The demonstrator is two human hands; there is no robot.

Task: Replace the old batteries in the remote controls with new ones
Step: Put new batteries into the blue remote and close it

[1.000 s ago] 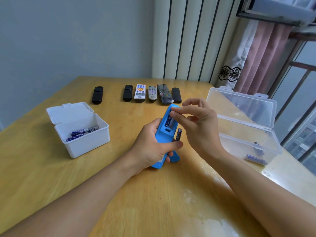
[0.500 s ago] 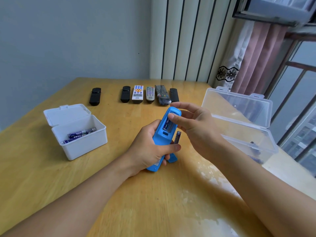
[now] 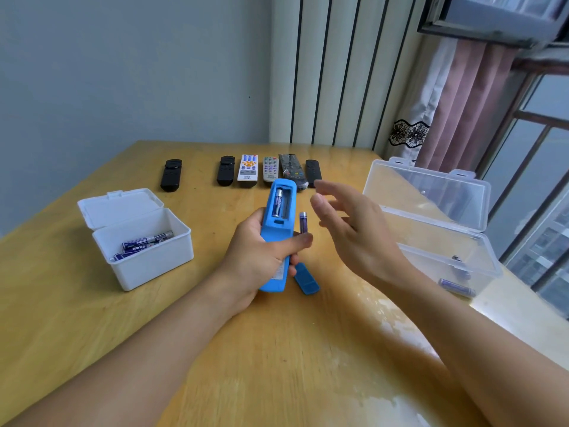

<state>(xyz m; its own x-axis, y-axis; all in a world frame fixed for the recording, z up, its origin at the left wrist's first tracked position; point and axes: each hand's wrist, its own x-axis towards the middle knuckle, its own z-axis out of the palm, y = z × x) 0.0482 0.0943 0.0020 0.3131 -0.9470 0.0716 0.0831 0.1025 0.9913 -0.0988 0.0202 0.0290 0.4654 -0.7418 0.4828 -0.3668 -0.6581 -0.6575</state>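
Observation:
My left hand (image 3: 261, 257) grips a blue remote (image 3: 278, 223), back side up, above the table's middle. Its battery bay is open, with one purple battery (image 3: 278, 205) lying in the left slot. A second purple battery (image 3: 303, 221) stands pinched between my left thumb and fingers beside the remote. My right hand (image 3: 351, 229) hovers just right of the remote, fingers spread, holding nothing. The blue battery cover (image 3: 306, 278) lies on the table under my left hand. A white box (image 3: 147, 260) at the left holds several purple batteries (image 3: 144, 243).
Several remotes (image 3: 248, 171) lie in a row at the far side of the wooden table (image 3: 277, 349). A clear plastic box (image 3: 431, 241) with its lid up stands at the right, with batteries (image 3: 457, 287) inside. A wet patch glistens on the table near my right forearm.
My right hand lifted off the remote's battery bay and drew back to the right, fingers spreading. One battery now shows seated in the bay. My left hand kept its grip.

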